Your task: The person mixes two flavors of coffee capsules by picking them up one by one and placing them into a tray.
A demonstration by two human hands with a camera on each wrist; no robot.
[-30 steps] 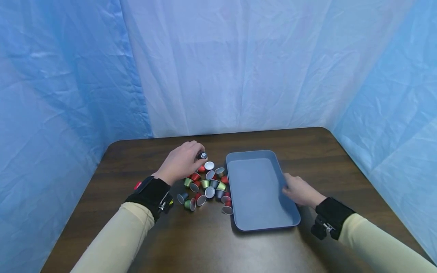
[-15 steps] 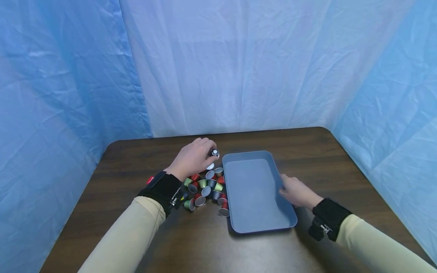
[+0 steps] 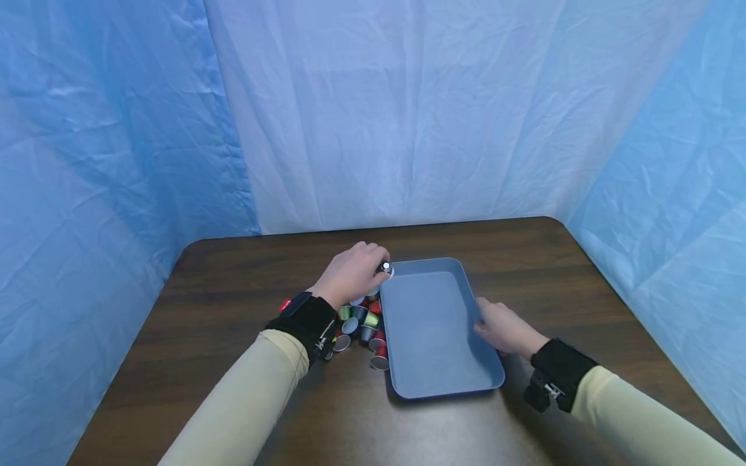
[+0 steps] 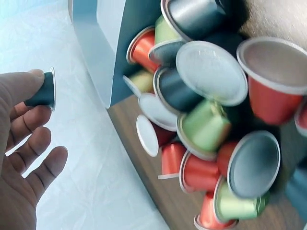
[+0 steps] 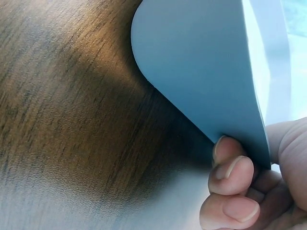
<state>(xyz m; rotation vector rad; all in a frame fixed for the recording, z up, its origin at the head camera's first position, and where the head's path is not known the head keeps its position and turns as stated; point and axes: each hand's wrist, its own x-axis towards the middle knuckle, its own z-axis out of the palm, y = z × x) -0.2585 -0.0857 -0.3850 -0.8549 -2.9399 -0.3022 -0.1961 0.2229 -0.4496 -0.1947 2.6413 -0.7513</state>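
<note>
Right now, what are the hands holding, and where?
Left hand pinches a capsule by its sides. Right hand grips the tray by its right rim.

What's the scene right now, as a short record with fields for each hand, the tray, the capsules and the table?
left hand: left hand pinches a dark capsule at the tray's far left corner
right hand: right hand takes a grip on the tray's right edge
tray: blue tray, nothing visible inside
capsules: pile of capsules in red, green and dark colours, left of the tray, some touching its side
table: dark wooden table
</note>
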